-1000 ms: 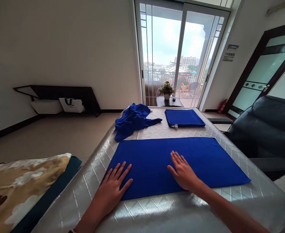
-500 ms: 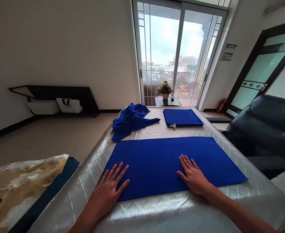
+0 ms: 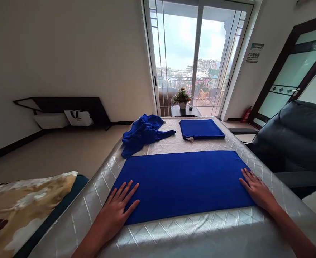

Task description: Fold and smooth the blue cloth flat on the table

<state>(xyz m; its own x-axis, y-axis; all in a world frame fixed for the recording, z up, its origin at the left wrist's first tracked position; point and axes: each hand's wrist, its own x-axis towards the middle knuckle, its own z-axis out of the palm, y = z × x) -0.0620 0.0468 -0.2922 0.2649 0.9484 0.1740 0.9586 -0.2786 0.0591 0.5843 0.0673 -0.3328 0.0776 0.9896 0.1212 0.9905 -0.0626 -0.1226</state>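
A blue cloth (image 3: 185, 182) lies flat and smooth on the quilted mattress (image 3: 185, 233), in a long rectangle. My left hand (image 3: 117, 206) rests palm down on its left end, fingers spread. On its right end lies my right hand (image 3: 257, 188), also flat with the fingers stretched out, covering the near right corner. Behind the cloth, a crumpled blue cloth (image 3: 145, 132) is heaped at the far left. A neatly folded blue cloth (image 3: 202, 128) with a small white tag sits at the far right.
A brown patterned blanket (image 3: 26, 208) is at the lower left. A black armchair (image 3: 305, 136) stands right of the mattress. Beyond the far edge is a small table (image 3: 186, 111) with a potted plant (image 3: 182, 98), before a sliding glass door (image 3: 176, 46).
My right hand has slid rightward over the flat cloth, from right of its middle to its right end. My left hand stays on the left end.
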